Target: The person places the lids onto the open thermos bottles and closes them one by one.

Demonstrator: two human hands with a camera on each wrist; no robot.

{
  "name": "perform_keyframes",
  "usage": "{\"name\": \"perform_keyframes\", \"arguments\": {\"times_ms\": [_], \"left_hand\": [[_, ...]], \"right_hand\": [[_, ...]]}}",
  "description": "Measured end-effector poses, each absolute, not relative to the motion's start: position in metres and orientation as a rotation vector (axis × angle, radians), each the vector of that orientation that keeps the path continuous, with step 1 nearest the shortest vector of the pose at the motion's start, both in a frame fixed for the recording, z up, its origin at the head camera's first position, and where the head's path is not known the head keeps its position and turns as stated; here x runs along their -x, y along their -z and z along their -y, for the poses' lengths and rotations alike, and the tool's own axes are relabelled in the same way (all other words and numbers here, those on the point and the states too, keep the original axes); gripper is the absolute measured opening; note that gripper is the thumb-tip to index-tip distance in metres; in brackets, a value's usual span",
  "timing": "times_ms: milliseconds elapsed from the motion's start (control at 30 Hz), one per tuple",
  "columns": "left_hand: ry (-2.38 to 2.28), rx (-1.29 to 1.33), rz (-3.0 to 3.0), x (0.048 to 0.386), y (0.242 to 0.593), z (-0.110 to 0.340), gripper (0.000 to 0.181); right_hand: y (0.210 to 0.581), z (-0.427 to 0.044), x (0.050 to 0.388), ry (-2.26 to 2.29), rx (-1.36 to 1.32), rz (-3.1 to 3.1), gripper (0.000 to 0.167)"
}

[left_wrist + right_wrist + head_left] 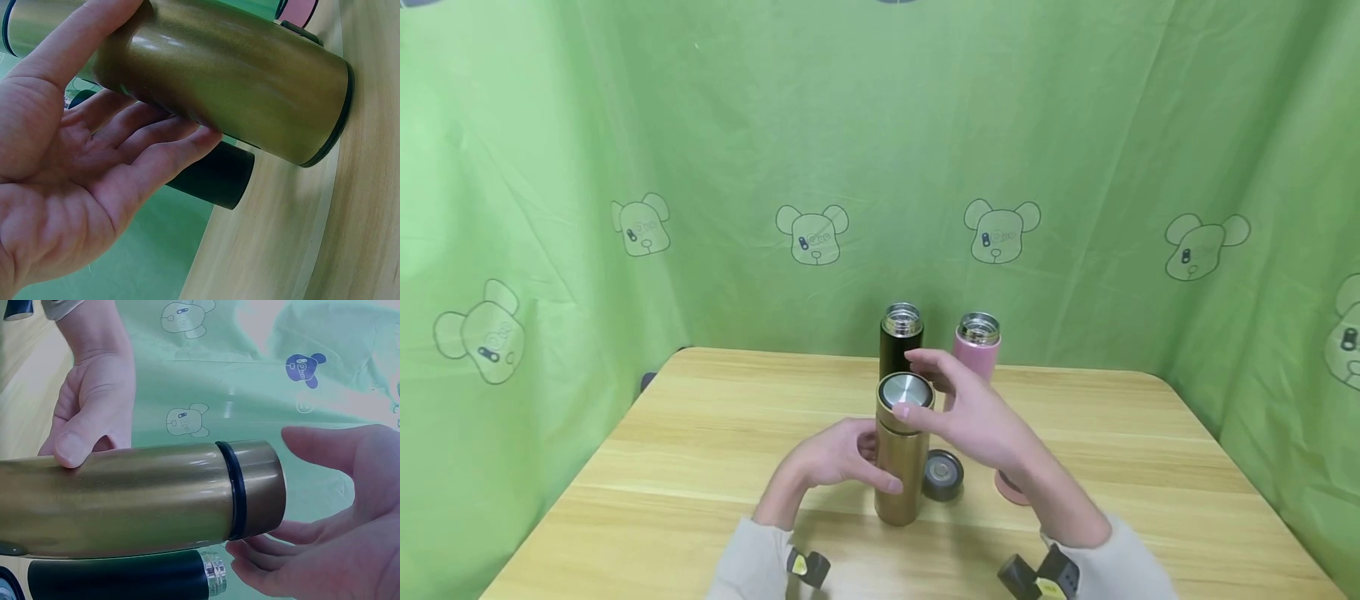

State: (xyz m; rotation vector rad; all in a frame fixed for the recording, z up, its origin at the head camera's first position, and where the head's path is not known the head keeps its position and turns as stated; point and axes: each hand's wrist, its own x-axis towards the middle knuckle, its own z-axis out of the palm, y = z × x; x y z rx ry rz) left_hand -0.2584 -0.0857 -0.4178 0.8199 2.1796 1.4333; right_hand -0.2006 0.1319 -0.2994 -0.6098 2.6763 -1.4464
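Note:
A gold thermos (pixel 901 475) stands upright on the table, its lid (pixel 906 390) on top with a silver disc. My left hand (pixel 838 454) holds its body from the left, thumb across the front and fingers behind. Around the lid, my right hand (pixel 350 519) is spread with a gap between thumb and lid; the fingertips come close to the lid's far edge. Behind stand a black thermos (pixel 900 346) and a pink thermos (pixel 976 354), both uncapped with bare steel necks. Part of the pink one is hidden by my right hand.
A black lid (pixel 943 473) lies on the table just right of the gold thermos. Beside my right forearm sits a pink lid (pixel 1012 490), partly covered by it. A green curtain (pixel 880 150) hangs behind the wooden table (pixel 700 467) and along both sides.

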Motion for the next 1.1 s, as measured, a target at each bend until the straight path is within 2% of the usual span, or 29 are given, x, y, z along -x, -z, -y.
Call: {"name": "perform_keyframes", "arguments": {"times_ms": [367,733,1100], "left_hand": [[-1.432,-0.802,-2.178,0.2592,0.4182,0.0863,0.053],[-1.432,-0.806,-2.181,0.2593,0.4182,0.0859,0.051],[-1.437,-0.804,-2.173,0.2589,0.4179,0.0863,0.052]], "right_hand": [[0.3022,-0.1332,0.2035,1.476,0.648,-2.618,0.06],[0.3022,-0.1294,0.2038,1.462,0.526,-2.717,0.061],[0.3004,-0.1306,0.2013,1.466,0.625,-2.667,0.069]]}}
